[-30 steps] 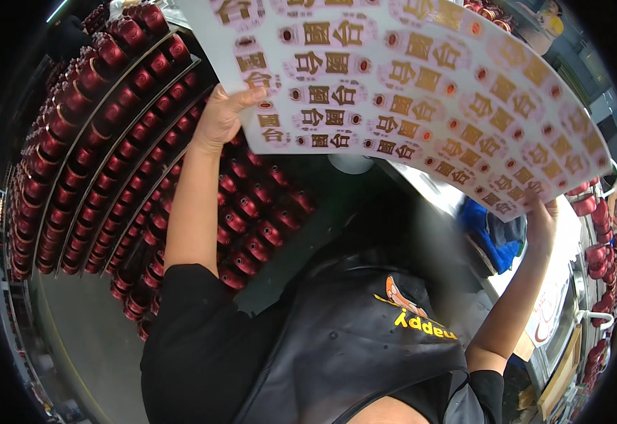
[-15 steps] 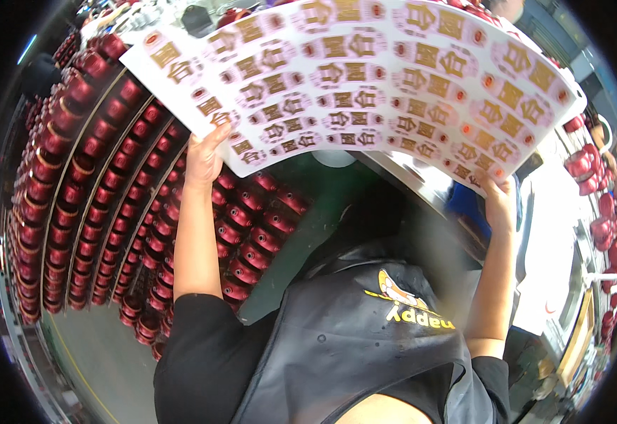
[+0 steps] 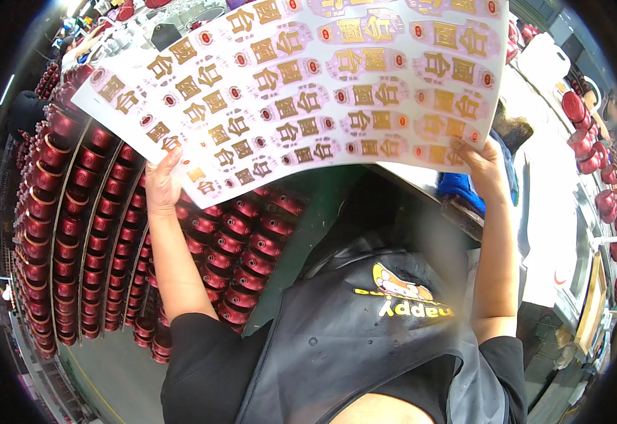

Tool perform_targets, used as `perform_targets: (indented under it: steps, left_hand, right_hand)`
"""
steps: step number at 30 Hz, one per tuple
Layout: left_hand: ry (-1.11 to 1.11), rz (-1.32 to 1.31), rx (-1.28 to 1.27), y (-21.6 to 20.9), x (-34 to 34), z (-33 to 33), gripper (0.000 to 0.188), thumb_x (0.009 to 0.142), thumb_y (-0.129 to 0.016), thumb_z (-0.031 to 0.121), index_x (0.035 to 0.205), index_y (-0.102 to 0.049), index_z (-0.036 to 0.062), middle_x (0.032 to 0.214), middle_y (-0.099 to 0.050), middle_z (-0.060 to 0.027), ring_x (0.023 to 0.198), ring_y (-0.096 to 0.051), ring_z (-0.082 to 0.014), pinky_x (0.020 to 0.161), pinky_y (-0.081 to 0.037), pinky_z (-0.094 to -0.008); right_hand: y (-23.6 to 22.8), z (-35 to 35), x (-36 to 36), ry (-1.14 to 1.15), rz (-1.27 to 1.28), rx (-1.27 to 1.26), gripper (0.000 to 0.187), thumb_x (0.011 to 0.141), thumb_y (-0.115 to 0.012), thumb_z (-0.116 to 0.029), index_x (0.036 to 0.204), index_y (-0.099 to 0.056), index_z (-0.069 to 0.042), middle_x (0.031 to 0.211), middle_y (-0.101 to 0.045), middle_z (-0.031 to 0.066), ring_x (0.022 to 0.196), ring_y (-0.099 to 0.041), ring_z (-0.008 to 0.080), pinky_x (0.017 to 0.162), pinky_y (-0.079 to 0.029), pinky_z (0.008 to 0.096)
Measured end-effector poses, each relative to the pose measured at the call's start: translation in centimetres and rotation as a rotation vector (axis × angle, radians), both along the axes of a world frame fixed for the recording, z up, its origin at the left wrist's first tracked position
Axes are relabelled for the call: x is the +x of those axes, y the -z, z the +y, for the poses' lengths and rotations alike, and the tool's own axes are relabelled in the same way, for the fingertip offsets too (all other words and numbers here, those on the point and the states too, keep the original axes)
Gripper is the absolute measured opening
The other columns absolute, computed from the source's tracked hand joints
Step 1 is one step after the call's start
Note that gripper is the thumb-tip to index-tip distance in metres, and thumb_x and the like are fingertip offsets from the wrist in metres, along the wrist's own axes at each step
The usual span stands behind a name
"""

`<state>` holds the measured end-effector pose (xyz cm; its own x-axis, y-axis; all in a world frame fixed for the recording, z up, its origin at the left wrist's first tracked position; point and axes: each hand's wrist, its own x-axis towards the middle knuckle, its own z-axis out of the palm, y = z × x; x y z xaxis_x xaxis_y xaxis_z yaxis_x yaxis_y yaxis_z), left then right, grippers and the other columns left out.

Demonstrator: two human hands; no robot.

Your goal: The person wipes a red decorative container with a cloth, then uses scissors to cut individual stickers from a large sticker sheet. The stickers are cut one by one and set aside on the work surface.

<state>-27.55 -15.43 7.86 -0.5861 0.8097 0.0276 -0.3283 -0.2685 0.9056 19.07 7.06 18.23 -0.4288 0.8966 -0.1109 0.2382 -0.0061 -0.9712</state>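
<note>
A large white sheet of decals (image 3: 245, 99), printed with rows of gold characters on pink patches with small red ovals, spans between my two hands. Its near edge bows upward, and its far edge runs out of view at the top. My left hand (image 3: 163, 185) pinches the near left corner, thumb on top. At the near right corner my right hand (image 3: 487, 164) grips the edge, with the fingers partly hidden beneath the sheet.
Rows of shiny dark red pots (image 3: 75, 205) stand on racks to my left, more (image 3: 245, 247) close by my left arm. A white-covered table (image 3: 545, 212) lies right, with blue cloth (image 3: 460, 191) at its edge. Red pieces (image 3: 583, 145) and a white jug (image 3: 545, 60) are beyond.
Both hands have shifted left with the sheet, which now tilts lower on its left side. More of the table at the right has come into view.
</note>
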Motion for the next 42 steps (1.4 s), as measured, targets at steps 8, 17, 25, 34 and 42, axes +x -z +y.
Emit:
perform_targets:
  steps: [8,17,25,34,42]
  left_hand:
    - [0.114,0.009,0.11,3.2,-3.3,0.8,0.052,0.075,-0.071,0.004,0.125,-0.055,-0.0003,0.116,-0.064,-0.0095,0.109,-0.061,-0.0235,0.098,-0.047,-0.039]
    - [0.135,0.133,0.198,4.3,-3.6,1.3,0.055,0.074,-0.075,0.012,0.124,-0.055,-0.0017,0.111,-0.065,-0.0103,0.097,-0.065,-0.0199,0.086,-0.054,-0.0348]
    - [0.206,0.083,0.21,4.5,-3.0,-0.1,0.057,0.076,-0.078,0.02,0.124,-0.055,-0.0008,0.112,-0.064,-0.0089,0.1,-0.063,-0.0186,0.088,-0.051,-0.0343]
    - [0.188,0.189,0.169,3.1,-2.8,-0.6,0.063,0.076,-0.079,0.023,0.129,-0.052,0.0011,0.115,-0.061,-0.0079,0.105,-0.059,-0.019,0.091,-0.048,-0.0349]
    - [0.105,0.19,0.099,5.7,-6.7,-1.0,0.062,0.077,-0.079,0.028,0.127,-0.053,0.0023,0.113,-0.06,-0.0038,0.103,-0.058,-0.016,0.09,-0.047,-0.033]
  right_hand:
    - [6.3,6.7,2.5,-0.238,0.249,0.041,0.036,0.081,-0.073,-0.009,0.113,-0.063,0.002,0.107,-0.068,0.0084,0.095,-0.064,0.0173,0.085,-0.05,0.0315]
    - [8.0,6.6,1.7,-0.232,0.411,0.093,0.027,0.077,-0.071,-0.007,0.1,-0.06,0.0,0.068,-0.056,-0.0006,0.052,-0.05,0.0071,0.046,-0.037,0.0208]
    - [10.0,6.8,2.3,-0.215,0.393,0.198,0.05,0.073,-0.075,-0.017,0.113,-0.056,0.005,0.085,-0.063,0.0054,0.066,-0.057,0.0104,0.059,-0.045,0.0239]
    - [10.0,8.4,3.2,-0.229,0.483,0.171,0.045,0.074,-0.075,-0.011,0.113,-0.057,0.005,0.096,-0.065,0.01,0.075,-0.062,0.0146,0.066,-0.049,0.0251]
    - [4.8,8.7,-2.7,-0.273,0.376,0.228,0.028,0.075,-0.075,-0.01,0.097,-0.064,0.004,0.067,-0.061,0.0022,0.049,-0.051,0.0079,0.043,-0.036,0.0204]
